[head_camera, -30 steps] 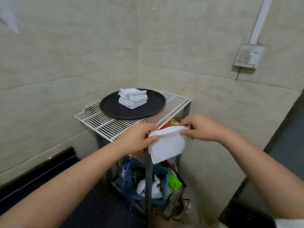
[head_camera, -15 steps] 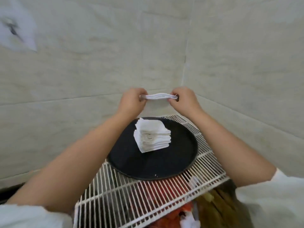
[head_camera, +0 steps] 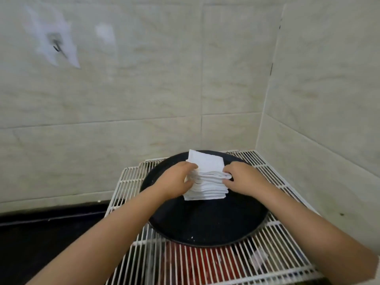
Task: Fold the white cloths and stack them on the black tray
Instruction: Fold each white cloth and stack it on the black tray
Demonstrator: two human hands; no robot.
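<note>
A round black tray [head_camera: 205,223] lies on a white wire rack. A stack of folded white cloths [head_camera: 205,190] stands on the tray's far half. The newest folded white cloth [head_camera: 206,164] lies flat on top of the stack. My left hand [head_camera: 174,182] presses against the stack's left side, its fingertips on the top cloth's left edge. My right hand [head_camera: 242,179] grips the folded edges at the stack's right side. Both forearms reach in from the bottom of the view.
The wire rack [head_camera: 273,254] stands in a corner of beige tiled walls [head_camera: 144,99]. Red items [head_camera: 205,264] show through the rack's bars below. A dark floor strip [head_camera: 51,233] runs to the left of the rack.
Both hands carried the folded cloth from in front of the rack up over the tray and lowered it onto the stack. The view moved closer and now looks down on the tray.
</note>
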